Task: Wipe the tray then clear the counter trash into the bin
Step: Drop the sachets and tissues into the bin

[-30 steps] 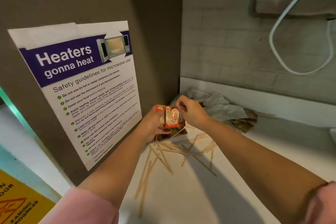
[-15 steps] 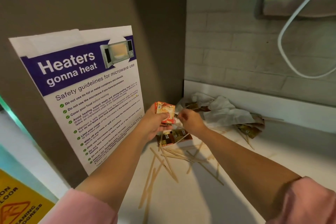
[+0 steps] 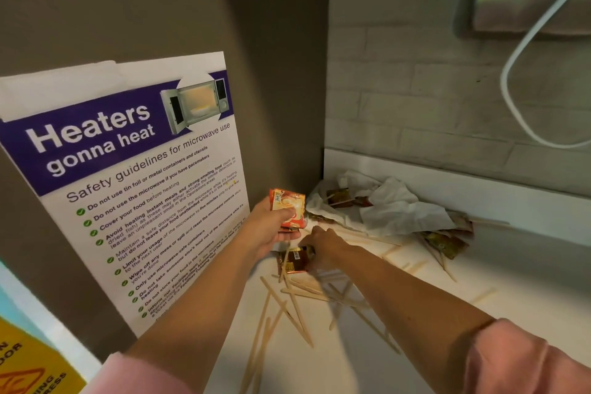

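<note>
1. Our left hand (image 3: 271,230) grips orange sachets (image 3: 287,205). Our right hand (image 3: 324,249) reaches a brown sachet (image 3: 295,261) on the worktop (image 3: 527,281); we cannot tell if it grips.
2. We judge that we are gathering trash: sticks (image 3: 286,310) and a napkin (image 3: 393,208) lie nearby. Next, pinch that sachet. No bin shows.

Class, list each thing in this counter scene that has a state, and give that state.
Left hand, grips orange sachets.
Right hand, fingers at brown sachet; grip unclear.
Wooden stirrers, scattered flat on counter.
Paper napkin, crumpled in corner.
</note>
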`<state>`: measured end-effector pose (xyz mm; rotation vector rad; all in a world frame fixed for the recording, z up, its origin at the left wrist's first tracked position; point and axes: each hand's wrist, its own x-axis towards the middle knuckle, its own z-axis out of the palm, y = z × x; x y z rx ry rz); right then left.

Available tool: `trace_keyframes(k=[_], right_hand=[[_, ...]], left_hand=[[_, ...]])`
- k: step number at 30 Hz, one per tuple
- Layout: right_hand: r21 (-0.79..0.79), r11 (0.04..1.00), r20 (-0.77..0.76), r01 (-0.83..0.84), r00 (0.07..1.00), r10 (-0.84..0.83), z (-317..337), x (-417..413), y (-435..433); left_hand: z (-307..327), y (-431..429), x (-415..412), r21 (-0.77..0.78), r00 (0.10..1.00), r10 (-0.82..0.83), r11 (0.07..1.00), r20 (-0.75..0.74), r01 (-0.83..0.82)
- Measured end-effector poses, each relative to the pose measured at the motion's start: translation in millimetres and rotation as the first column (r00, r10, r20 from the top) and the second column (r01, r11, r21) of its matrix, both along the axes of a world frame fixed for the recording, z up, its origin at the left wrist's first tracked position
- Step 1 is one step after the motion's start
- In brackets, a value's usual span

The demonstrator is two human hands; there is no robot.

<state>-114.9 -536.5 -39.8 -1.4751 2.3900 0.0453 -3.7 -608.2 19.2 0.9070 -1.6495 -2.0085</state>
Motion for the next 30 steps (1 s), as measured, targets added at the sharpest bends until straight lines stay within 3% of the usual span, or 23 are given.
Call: trace_keyframes(k=[5,16,24,27,30], right_hand=[[0.068,0.998,-0.088,-0.004,0.996,0.01,4,-6,3],[-0.102,0.984,-0.069,0.147,0.986,-0.154,39,-15,20],[-0.267,0.904,0.251,0.335,0.93,-0.271,70,-30,46],[-0.28,0.843,0.512,0.459,0.815,-0.273,77,-31,58],[-0.266,0.78,0.669,0.567,0.691,-0.274,79,-33,65]], left_hand=[[-4,1,-8,0.003,1.0,-0.008,1.0,0.02,0.008],[-4,7,-12,-0.003,1.0,0.002,1.0,0.028,-0.002],[-11,10,-13,0.009,0.996,0.059,0.998,0.061,-0.06],[-13,12,-13,0.014,0.994,0.062,0.998,0.086,-0.064],[-14,15,-13,0.035,0.99,0.076,0.996,0.122,-0.08]])
